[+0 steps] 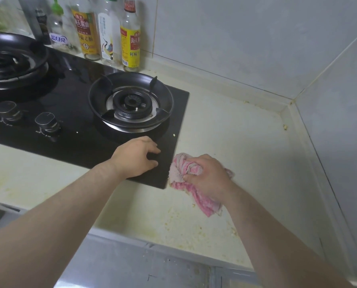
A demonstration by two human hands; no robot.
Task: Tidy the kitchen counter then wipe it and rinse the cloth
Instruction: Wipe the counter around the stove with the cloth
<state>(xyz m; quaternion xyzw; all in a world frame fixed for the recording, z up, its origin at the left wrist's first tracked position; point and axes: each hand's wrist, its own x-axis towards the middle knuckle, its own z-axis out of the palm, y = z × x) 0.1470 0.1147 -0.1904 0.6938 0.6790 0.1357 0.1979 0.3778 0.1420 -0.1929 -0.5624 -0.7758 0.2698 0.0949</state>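
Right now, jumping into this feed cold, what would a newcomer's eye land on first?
The pink striped cloth, bunched in the right hand on the pale counter, right beside the near corner of the black glass gas hob. Next, the hob's bare right burner, and the left hand resting on that corner. Then the yellowish crumbs and stains on the counter in front of the cloth.
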